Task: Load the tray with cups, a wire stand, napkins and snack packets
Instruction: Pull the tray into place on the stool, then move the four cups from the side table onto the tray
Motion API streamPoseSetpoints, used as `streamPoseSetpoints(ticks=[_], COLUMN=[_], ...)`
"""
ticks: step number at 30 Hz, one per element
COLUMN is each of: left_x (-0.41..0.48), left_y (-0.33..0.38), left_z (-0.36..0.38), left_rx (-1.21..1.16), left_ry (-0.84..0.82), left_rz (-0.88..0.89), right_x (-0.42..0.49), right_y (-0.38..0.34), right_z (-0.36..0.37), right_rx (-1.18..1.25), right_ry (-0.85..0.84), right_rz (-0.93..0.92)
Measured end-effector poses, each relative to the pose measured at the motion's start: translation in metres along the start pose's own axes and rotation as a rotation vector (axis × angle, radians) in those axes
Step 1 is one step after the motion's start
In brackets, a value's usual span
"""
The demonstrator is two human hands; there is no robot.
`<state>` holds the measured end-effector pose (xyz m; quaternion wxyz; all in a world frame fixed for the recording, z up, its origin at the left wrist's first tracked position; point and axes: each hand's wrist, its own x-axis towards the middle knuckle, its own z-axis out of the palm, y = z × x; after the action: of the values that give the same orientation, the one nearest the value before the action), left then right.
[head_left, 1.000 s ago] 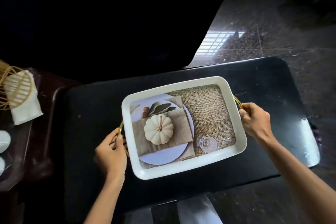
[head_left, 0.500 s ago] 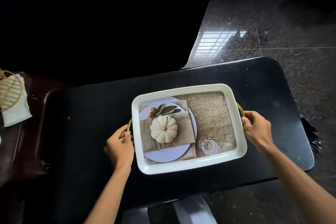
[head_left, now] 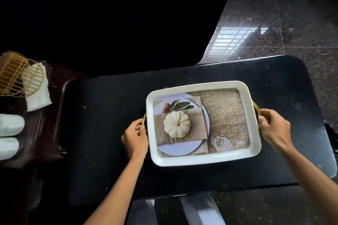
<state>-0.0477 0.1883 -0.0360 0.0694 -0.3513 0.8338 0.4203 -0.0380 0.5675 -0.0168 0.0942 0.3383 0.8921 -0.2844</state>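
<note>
Gripping both thin gold wire handles, left hand [head_left: 135, 137] and right hand [head_left: 275, 128] curl around the stiff, probably light white rectangular tray [head_left: 201, 160].

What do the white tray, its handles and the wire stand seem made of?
White rectangular tray: smooth, slightly glossy rim, likely plastic or melamine. Curved gold handles: thin shiny metal, probably. Gold wire stand: thin gold-finished metal wire, seemingly.

Black table [head_left: 109, 133] on speckled stone floor [head_left: 274, 5]; window reflection [head_left: 236, 42]; dark furniture [head_left: 109, 14], possibly sofa, behind.
</note>
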Motion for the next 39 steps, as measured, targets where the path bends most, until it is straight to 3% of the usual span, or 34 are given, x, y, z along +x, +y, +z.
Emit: streamPoseSetpoints(ticks=[4,7,10,19,29,39], left_x=[-0.005,-0.009,-0.012,0.003,0.050,0.106], left_y=[-0.002,-0.006,-0.013,-0.054,-0.122,-0.149], left_z=[-0.007,-0.023,-0.045,-0.156,-0.300,-0.345], left_rx=[0.158,0.426,0.625,0.706,0.622,0.267], left_ry=[-0.058,-0.057,-0.041,0.101,0.358,0.301], left_rz=[0.217,0.501,0.609,0.470,0.309,0.243], right_x=[-0.022,-0.058,-0.095,-0.199,-0.297,-0.361], right_y=[-0.016,-0.053,-0.095,-0.205,-0.317,-0.390], right_z=[0.004,0.023,0.056,0.163,0.245,0.320], right_rx=[-0.131,-0.211,-0.323,-0.362,-0.325,-0.220], right_ry=[0.144,0.050,-0.040,-0.173,-0.293,-0.463], right_rz=[-0.230,-0.478,-0.609,-0.921,-1.182,-1.180])
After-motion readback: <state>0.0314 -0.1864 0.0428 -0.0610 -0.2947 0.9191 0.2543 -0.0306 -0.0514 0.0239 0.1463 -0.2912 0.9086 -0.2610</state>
